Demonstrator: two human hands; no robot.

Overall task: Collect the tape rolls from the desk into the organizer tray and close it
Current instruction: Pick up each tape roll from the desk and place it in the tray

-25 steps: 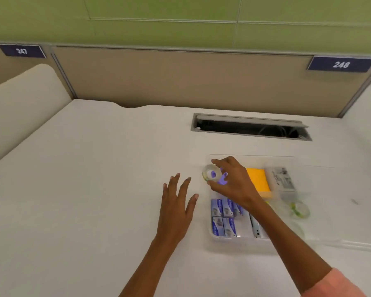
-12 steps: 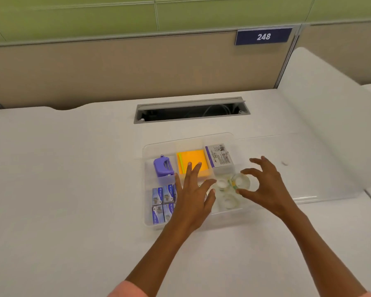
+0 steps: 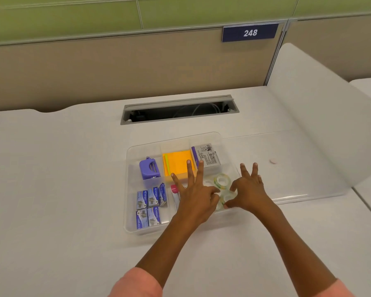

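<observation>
A clear organizer tray [image 3: 129, 190] sits mid-desk, and its clear lid [image 3: 291, 168] lies flat to its right. One clear tape roll [image 3: 222, 180] lies in the tray's right compartment. A second tape roll [image 3: 226, 199] is just in front of it, low in the same compartment. My right hand [image 3: 250, 189] pinches this second roll between thumb and forefinger, its other fingers spread. My left hand [image 3: 196, 198] hovers over the tray's middle with fingers apart, its thumb side touching the same roll. Whatever lies beneath my hands is hidden.
The tray also holds a purple punch [image 3: 149, 168], orange sticky notes [image 3: 178, 162], blue staple boxes [image 3: 150, 204], a labelled white box [image 3: 208, 156] and a pink-capped item [image 3: 174, 188]. An open cable slot [image 3: 180, 110] lies behind. A white divider [image 3: 321, 125] rises at the right.
My right hand carried a tape roll from the tray's left side across to its right compartment and lowered it in. My left hand moved from the desk to over the tray. The view swung right.
</observation>
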